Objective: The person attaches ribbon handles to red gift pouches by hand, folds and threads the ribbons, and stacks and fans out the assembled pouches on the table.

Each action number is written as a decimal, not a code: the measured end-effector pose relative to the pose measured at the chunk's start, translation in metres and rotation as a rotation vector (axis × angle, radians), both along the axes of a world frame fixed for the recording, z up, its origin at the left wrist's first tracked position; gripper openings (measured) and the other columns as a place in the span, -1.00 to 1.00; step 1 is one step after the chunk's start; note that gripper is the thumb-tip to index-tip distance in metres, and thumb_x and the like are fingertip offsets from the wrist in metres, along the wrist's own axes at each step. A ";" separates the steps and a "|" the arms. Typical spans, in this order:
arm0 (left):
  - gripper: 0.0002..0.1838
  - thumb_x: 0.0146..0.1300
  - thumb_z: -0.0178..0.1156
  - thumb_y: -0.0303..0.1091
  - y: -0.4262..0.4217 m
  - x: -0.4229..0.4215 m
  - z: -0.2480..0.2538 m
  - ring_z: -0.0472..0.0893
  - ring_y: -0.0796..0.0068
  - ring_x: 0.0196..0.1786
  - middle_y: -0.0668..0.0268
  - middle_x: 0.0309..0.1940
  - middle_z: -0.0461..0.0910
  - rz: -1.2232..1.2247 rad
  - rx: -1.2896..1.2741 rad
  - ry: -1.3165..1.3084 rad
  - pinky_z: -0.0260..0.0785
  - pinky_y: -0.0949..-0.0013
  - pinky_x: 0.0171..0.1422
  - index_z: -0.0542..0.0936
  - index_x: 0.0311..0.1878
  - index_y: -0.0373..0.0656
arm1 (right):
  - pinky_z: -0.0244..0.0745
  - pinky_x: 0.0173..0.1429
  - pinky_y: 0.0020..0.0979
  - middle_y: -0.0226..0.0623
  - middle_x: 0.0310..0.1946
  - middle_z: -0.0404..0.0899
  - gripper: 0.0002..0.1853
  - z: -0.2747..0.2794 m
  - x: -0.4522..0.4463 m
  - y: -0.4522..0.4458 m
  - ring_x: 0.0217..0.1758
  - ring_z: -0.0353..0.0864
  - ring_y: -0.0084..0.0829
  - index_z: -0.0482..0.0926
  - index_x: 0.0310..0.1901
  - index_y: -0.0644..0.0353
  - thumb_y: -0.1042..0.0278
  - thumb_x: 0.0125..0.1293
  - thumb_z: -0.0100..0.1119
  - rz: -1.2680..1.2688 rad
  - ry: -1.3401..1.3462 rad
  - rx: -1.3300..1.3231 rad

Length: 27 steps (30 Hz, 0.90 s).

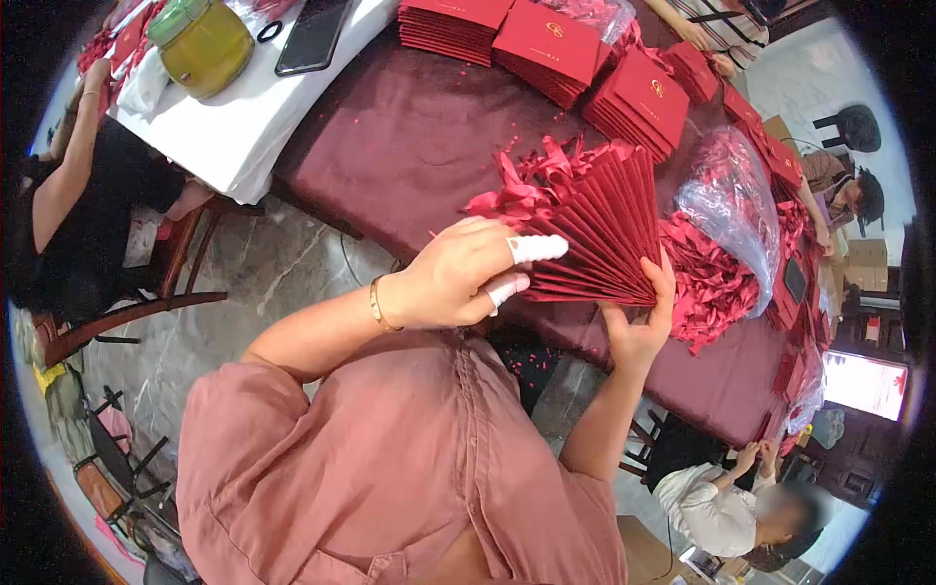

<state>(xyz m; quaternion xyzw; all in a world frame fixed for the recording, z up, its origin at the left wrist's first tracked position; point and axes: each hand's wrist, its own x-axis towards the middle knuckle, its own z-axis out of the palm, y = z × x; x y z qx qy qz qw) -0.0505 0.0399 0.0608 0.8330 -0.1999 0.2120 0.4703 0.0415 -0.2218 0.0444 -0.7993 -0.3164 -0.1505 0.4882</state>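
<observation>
A fanned-out stack of dark red cards (609, 229) is held up over the table's near edge. My right hand (639, 317) grips its lower right corner, with the fingers along the right side and the thumb below. My left hand (458, 273) is at the fan's left edge. Two of its fingers wear white finger covers and are apart, and one fingertip lies against the cards. Loose red ribbons (517, 190) lie just behind the fan. To the right, more red ribbons (697, 302) spill from a clear plastic bag (731, 195).
Stacks of red card packets (546, 44) with gold print line the back of the dark red tablecloth (380, 127). On a white table (205, 132) stand a jar of yellow liquid (200, 49) and a phone (314, 37). Other people sit around, one in white (712, 507) at lower right.
</observation>
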 end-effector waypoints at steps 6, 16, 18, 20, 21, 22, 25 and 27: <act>-0.58 0.12 0.31 -0.48 -0.008 -0.002 -0.008 0.61 0.16 -0.19 0.19 -0.20 0.61 0.047 -0.082 -0.098 0.50 0.20 0.02 0.61 0.11 -0.13 | 0.33 0.37 -0.17 0.07 0.31 0.37 -0.34 0.001 -0.001 0.001 0.30 0.44 -0.07 0.52 0.13 0.20 0.38 -0.08 0.55 -0.016 0.031 0.014; -0.23 0.14 0.33 -0.12 -0.002 -0.014 -0.008 0.50 0.22 -0.51 0.23 -0.59 0.42 0.166 0.257 0.051 0.35 0.14 -0.37 0.34 0.43 -0.07 | 0.32 0.38 -0.15 0.08 0.31 0.37 -0.31 -0.002 -0.001 0.000 0.31 0.43 -0.06 0.52 0.12 0.21 0.48 -0.15 0.56 -0.040 0.035 0.000; -0.18 0.17 0.31 0.04 0.001 -0.020 -0.006 0.54 0.22 -0.53 0.24 -0.59 0.48 0.243 0.344 0.157 0.39 0.17 -0.39 0.28 0.46 -0.02 | 0.32 0.38 -0.15 0.08 0.31 0.36 -0.32 -0.002 -0.001 0.000 0.32 0.43 -0.06 0.52 0.12 0.21 0.50 -0.15 0.55 -0.033 0.019 -0.001; 0.00 0.03 0.38 0.19 0.005 -0.016 -0.008 0.53 0.20 -0.52 0.24 -0.56 0.50 0.361 0.151 0.085 0.39 0.20 -0.36 0.27 0.46 -0.16 | 0.32 0.38 -0.15 0.08 0.31 0.36 -0.32 -0.003 0.000 0.000 0.32 0.43 -0.06 0.52 0.11 0.21 0.51 -0.15 0.55 -0.038 0.029 0.009; 0.07 -0.03 0.41 0.23 0.008 -0.014 -0.009 0.57 0.18 -0.39 0.22 -0.44 0.53 0.408 0.076 0.034 0.41 0.19 -0.24 0.24 0.46 -0.20 | 0.32 0.38 -0.16 0.08 0.31 0.36 -0.33 -0.003 -0.001 0.000 0.32 0.43 -0.06 0.52 0.11 0.21 0.52 -0.14 0.54 -0.041 0.043 0.018; 0.18 -0.10 0.43 0.27 0.012 -0.017 -0.006 0.58 0.11 -0.09 0.13 -0.13 0.56 0.407 0.129 0.013 0.38 0.12 0.03 0.18 0.48 -0.25 | 0.30 0.39 -0.16 0.09 0.31 0.36 -0.35 -0.002 -0.001 0.001 0.32 0.43 -0.06 0.53 0.10 0.20 0.51 -0.13 0.55 -0.042 0.039 0.014; 0.38 -0.27 0.45 0.38 0.003 -0.007 0.000 0.28 -0.05 0.41 -0.04 0.38 0.24 0.327 0.166 -0.060 0.06 -0.03 0.46 0.04 0.51 -0.29 | 0.30 0.42 -0.23 -0.06 0.37 0.26 -0.20 0.000 -0.001 -0.001 0.38 0.35 -0.21 0.37 0.25 0.21 0.76 -0.11 0.43 0.003 -0.006 -0.083; 0.44 -0.32 0.45 0.39 -0.002 0.003 0.009 0.12 -0.07 0.51 -0.08 0.44 0.15 0.288 0.160 0.056 -0.09 -0.04 0.55 -0.02 0.53 -0.29 | 0.30 0.41 -0.22 -0.07 0.36 0.27 -0.13 -0.005 -0.004 0.004 0.35 0.37 -0.21 0.29 0.32 0.20 0.75 -0.10 0.43 -0.021 0.060 0.010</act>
